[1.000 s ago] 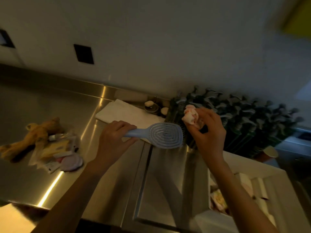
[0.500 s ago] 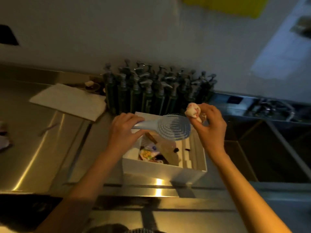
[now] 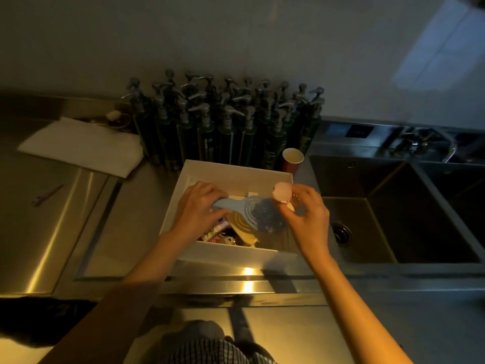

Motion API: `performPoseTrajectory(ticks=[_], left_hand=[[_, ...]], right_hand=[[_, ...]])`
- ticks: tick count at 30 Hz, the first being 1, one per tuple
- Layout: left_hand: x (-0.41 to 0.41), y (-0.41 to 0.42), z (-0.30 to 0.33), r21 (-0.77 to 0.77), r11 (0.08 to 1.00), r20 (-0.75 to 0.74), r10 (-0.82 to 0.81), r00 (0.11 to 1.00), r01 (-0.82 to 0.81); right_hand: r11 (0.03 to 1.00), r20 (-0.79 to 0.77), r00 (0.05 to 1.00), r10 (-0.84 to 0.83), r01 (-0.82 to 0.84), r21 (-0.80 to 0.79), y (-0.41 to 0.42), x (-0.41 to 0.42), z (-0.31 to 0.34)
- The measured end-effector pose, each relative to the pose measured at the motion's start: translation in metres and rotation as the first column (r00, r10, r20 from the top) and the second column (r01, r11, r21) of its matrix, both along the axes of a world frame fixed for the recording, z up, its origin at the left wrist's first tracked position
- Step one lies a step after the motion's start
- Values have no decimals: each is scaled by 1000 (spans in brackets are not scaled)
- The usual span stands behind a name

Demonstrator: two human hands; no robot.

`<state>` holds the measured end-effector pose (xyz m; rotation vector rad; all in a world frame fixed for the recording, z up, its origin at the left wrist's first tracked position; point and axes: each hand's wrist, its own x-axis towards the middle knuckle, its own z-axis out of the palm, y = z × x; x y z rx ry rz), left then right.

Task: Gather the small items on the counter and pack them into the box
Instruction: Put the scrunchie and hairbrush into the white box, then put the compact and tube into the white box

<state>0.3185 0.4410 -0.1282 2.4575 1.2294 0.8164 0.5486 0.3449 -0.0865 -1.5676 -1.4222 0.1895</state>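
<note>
An open white box (image 3: pixel 231 170) sits on the steel counter in front of me, with several small packets and a yellow comb (image 3: pixel 242 228) inside. My left hand (image 3: pixel 198 208) grips the handle of a light blue hairbrush (image 3: pixel 258 212) and holds it low inside the box, head pointing right. My right hand (image 3: pixel 305 214) hovers over the box's right edge, pinching a small pink and white item (image 3: pixel 282 193) between its fingertips.
A dense cluster of dark pump bottles (image 3: pixel 223 127) stands behind the box, with a paper cup (image 3: pixel 292 158) beside it. A folded white cloth (image 3: pixel 81 147) and a small purple clip (image 3: pixel 46 195) lie to the left. A deep sink (image 3: pixel 388 211) opens on the right.
The view swung right from the counter's left side to the box. Both hands came down over it, and the hairbrush dropped from above the box to inside it.
</note>
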Motion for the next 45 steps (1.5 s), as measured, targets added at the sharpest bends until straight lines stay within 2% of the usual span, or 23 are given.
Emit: performPoseTrajectory(ticks=[7,12,16,20,24,29,33,38,45], left_hand=[[5,25,11,11,997,-159,-74,985,77],[-2,32,22,35,999,-134,29,991,-25],[-10,34,20,51,995,-109,93,990,-88],[-19,29,20,46,993,-89,116,989,-112],[-21,25,25,53,991,-49,125,991,-122],[-19,19,36,116,980,-21,167,986,-163],[-30,8,46,200,950,22,241,970,-241],[-67,-19,45,312,864,27,409,912,-396],[-149,-98,8,292,729,-38,655,754,-619]], right_hand=[[999,-23,1000,4,-5,-46,22,-11,-1],[988,-28,998,49,-53,-148,51,-23,-7],[961,149,987,56,-13,-276,70,-36,-15],[932,136,988,75,-21,-361,75,-47,-19],[947,176,976,128,-68,-314,71,-51,-8],[994,292,952,94,-74,-79,57,-59,28],[994,330,940,91,-104,22,45,-75,41],[977,388,901,195,-213,3,38,-116,25],[912,378,832,407,-397,-107,23,-191,-12]])
